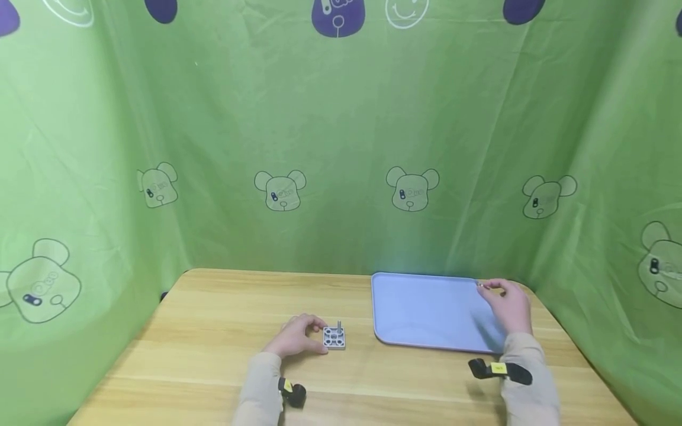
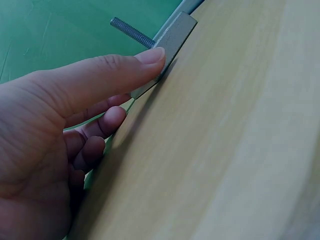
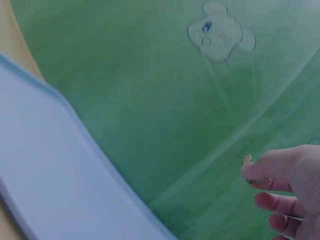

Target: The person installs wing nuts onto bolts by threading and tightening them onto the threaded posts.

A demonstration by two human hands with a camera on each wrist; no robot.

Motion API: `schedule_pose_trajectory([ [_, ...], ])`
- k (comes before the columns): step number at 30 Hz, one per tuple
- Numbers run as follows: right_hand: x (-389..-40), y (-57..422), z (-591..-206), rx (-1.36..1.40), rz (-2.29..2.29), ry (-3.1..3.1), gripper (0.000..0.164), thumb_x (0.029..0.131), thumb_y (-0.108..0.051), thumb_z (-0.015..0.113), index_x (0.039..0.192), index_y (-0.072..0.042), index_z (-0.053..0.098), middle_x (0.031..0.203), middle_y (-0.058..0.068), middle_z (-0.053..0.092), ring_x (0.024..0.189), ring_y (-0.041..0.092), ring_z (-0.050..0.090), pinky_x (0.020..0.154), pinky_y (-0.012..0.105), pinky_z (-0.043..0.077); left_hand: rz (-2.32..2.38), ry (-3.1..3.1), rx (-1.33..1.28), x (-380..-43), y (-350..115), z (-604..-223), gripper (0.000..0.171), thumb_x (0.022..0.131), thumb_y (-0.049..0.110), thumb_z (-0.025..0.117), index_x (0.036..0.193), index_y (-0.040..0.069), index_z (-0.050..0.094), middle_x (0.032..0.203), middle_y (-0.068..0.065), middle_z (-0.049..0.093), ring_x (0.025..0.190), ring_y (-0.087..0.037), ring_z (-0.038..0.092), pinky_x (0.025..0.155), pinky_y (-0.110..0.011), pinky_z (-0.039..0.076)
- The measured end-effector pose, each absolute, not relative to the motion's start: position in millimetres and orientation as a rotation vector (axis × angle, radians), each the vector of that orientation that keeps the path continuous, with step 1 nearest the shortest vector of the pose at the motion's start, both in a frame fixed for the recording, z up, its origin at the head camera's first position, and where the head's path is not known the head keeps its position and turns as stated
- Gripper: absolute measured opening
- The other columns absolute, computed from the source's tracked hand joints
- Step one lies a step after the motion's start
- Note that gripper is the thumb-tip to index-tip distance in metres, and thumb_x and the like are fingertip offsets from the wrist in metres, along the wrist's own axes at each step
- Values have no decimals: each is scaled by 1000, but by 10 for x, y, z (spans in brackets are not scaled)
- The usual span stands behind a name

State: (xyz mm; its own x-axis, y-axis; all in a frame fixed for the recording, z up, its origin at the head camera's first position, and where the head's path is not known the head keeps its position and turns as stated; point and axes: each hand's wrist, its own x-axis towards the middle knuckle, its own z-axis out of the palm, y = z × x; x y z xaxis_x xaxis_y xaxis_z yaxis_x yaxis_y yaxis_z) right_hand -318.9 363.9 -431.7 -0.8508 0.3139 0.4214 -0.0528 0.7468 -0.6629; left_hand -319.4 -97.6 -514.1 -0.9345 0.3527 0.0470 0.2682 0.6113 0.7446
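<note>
My left hand (image 1: 300, 336) pinches a square grey metal block (image 1: 334, 341) at the tabletop, left of the tray. Round recesses mark the block's upper face, and a threaded metal stud (image 2: 132, 32) stands up from it. In the left wrist view the thumb presses along the block's near side; the fingers beyond are partly hidden. Over the far right corner of the blue tray, my right hand (image 1: 510, 305) pinches a small bent brass-coloured piece (image 3: 246, 160) between thumb and forefinger. The fingertips cover much of that piece, and I cannot tell its kind.
The shallow light-blue tray (image 1: 426, 310) lies at the back right of the wooden table (image 1: 213, 367). Green curtains (image 1: 341, 118) with printed bear heads hang behind the table and on both sides. A black wrist camera is strapped on each sleeve.
</note>
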Motion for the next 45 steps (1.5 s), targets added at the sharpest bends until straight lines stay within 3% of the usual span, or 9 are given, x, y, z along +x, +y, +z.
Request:
schedule_pose_trajectory([
  [17, -3122, 3161, -3958, 8, 984, -2386, 26, 88, -18, 68, 103, 3, 68, 112, 26, 64, 96, 31, 52, 80, 36, 35, 1224, 2726, 508, -3196, -981, -5141, 52, 63, 35, 87, 110, 26, 67, 104, 6, 61, 100, -16, 48, 95, -51, 39],
  [30, -3223, 2638, -3991, 141, 1097, -2417, 23, 87, -17, 71, 101, 0, 68, 110, 22, 65, 97, 26, 50, 84, 35, 35, 1228, 2733, 527, -3189, -979, -5132, 52, 62, 33, 87, 110, 24, 67, 103, 5, 62, 98, -15, 49, 93, -48, 39],
  [39, -3286, 2192, -4009, 231, 1180, -2455, 20, 87, -17, 71, 101, -2, 69, 108, 18, 65, 103, 31, 53, 91, 42, 39, 1216, 2733, 525, -3195, -981, -5130, 53, 63, 35, 87, 112, 24, 67, 104, 5, 63, 100, -15, 49, 95, -49, 39],
  [45, -3301, 1943, -4037, 274, 1202, -2476, 21, 85, -18, 72, 100, -4, 68, 108, 16, 65, 103, 35, 53, 89, 42, 39, 1203, 2743, 521, -3202, -985, -5126, 54, 63, 35, 87, 112, 24, 67, 104, 6, 63, 100, -15, 49, 95, -49, 39],
])
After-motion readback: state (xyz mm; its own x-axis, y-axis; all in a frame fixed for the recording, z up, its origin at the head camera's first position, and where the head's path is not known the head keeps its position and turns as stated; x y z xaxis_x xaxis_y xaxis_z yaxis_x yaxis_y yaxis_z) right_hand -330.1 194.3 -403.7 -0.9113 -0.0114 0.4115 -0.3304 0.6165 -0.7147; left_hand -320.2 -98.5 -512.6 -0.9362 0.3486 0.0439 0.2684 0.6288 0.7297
